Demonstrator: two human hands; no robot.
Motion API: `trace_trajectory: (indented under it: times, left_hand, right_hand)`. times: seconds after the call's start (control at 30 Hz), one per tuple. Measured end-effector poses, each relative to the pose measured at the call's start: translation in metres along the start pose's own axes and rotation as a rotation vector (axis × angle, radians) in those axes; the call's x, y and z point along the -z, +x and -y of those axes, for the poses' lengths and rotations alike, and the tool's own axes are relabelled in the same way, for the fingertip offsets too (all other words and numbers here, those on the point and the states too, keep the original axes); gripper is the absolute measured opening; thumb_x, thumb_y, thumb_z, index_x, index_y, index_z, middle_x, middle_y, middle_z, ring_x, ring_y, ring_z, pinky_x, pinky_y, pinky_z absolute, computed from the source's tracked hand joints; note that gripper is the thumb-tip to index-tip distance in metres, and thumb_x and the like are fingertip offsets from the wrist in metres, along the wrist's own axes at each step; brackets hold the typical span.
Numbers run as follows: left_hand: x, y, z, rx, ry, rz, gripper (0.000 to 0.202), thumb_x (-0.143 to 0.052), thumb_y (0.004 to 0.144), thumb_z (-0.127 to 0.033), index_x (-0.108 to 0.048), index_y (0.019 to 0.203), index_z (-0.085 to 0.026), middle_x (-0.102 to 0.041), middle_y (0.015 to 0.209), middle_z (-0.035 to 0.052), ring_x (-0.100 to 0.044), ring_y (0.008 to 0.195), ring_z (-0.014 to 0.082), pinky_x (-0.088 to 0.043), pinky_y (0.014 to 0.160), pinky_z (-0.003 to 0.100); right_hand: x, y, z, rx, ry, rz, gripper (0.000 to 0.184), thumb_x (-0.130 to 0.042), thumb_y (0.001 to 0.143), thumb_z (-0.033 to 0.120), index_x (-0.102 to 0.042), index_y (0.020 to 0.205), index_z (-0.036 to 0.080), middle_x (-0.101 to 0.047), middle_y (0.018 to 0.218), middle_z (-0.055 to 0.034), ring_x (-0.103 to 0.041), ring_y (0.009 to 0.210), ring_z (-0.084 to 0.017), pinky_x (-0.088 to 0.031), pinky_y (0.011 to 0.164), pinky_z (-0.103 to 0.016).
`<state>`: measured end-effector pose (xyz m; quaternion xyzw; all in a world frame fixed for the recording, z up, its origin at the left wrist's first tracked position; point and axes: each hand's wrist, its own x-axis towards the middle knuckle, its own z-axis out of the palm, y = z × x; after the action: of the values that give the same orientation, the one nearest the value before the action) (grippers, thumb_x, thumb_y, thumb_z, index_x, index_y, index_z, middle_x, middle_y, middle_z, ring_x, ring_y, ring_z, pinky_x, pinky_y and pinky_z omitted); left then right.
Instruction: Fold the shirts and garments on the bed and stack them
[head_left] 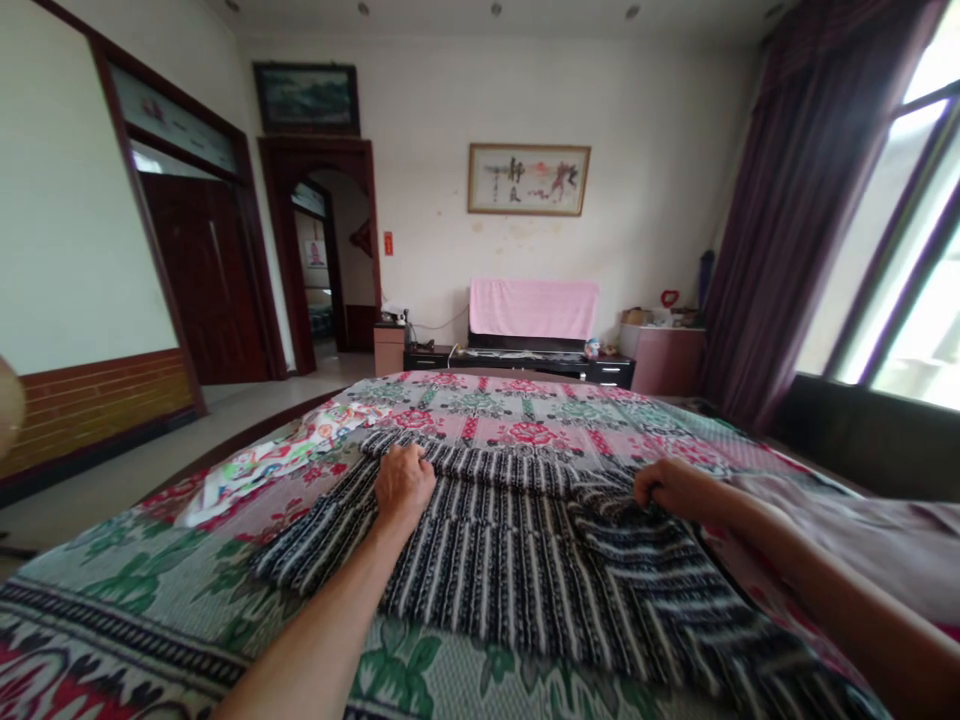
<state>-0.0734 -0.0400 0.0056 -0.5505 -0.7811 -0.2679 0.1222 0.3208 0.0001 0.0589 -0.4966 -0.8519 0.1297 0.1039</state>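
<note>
A black-and-white striped knit sweater lies spread across the flowered bed cover, one sleeve stretching toward the lower right. My left hand is closed on the far edge of the knit, left of its middle. Over at the right shoulder area, my right hand pinches a bunched part of the same garment. The fabric between both hands lies fairly flat, with a fold running along the far edge. The fingertips of each hand are partly hidden.
A white patterned cloth lies on the bed's left side. Greyish fabric rests at the right, beside my right forearm. Beyond the bed stand a low black cabinet and a pink cloth draped over something.
</note>
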Motion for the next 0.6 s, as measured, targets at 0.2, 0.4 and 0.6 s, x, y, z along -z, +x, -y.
trace_trajectory:
  times: [0.2, 0.4, 0.6]
  left_hand:
    - [0.003, 0.013, 0.024, -0.020, 0.107, 0.100, 0.049, -0.044, 0.078, -0.014, -0.056, 0.123, -0.026, -0.040, 0.140, 0.0083, -0.054, 0.104, 0.0277, -0.045, 0.084, 0.040]
    - [0.000, 0.018, 0.031, -0.134, 0.136, 0.184, 0.040, -0.039, 0.083, -0.016, -0.067, 0.110, -0.029, -0.054, 0.127, 0.0066, -0.056, 0.101, 0.0260, -0.045, 0.084, 0.041]
    - [0.008, 0.019, 0.026, -0.160, 0.113, 0.138, 0.038, -0.036, 0.086, -0.019, -0.070, 0.102, -0.026, -0.067, 0.102, 0.0065, -0.061, 0.093, 0.0213, -0.046, 0.082, 0.034]
  right_hand:
    - [-0.006, -0.002, 0.007, -0.011, -0.027, 0.000, 0.034, -0.043, 0.049, 0.013, -0.067, 0.070, 0.024, -0.069, 0.074, -0.0021, -0.060, 0.072, -0.019, -0.044, 0.070, -0.027]
    - [-0.015, -0.006, 0.007, -0.023, -0.002, -0.010, 0.037, -0.050, 0.051, 0.012, -0.070, 0.081, 0.024, -0.070, 0.091, -0.0089, -0.061, 0.086, -0.025, -0.043, 0.080, -0.033]
    - [-0.014, 0.000, -0.015, -0.023, -0.021, -0.094, 0.031, -0.046, 0.058, 0.014, -0.069, 0.075, 0.025, -0.070, 0.082, -0.0070, -0.063, 0.080, -0.026, -0.044, 0.074, -0.035]
